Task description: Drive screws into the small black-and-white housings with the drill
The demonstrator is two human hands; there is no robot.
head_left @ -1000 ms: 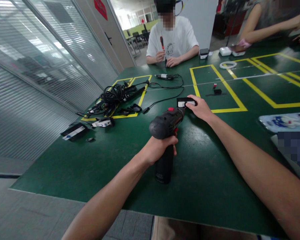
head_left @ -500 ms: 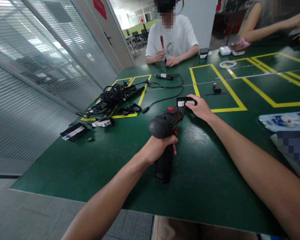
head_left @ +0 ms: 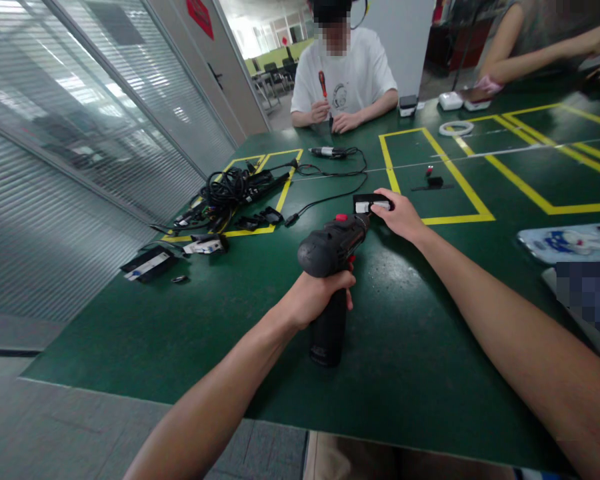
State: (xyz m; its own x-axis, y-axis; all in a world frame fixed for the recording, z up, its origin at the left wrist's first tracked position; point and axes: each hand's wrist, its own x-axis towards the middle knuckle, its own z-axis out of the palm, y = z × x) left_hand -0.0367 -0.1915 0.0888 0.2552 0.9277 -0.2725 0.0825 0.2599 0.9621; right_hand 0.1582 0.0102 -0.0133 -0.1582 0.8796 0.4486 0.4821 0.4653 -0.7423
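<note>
My left hand is wrapped round the grip of a black cordless drill with a red switch on top. The drill's nose points away from me, toward a small black piece with a white label. That piece is held on edge by my right hand, thumb in front and fingers behind. The drill's tip meets or nearly meets the labelled piece near my right thumb; I cannot tell whether they touch. Metal-coloured specks lie on the green table below.
A heap of black cables and labelled black parts lie at left. A cable with a grey-black plug is beyond my hands. A patterned phone case is at right. Opposite, a person holds a screwdriver; another sits far right.
My hands, the drill and the labelled piece stay practically in place. The screwdriver held by the person opposite tilts slightly to the left.
</note>
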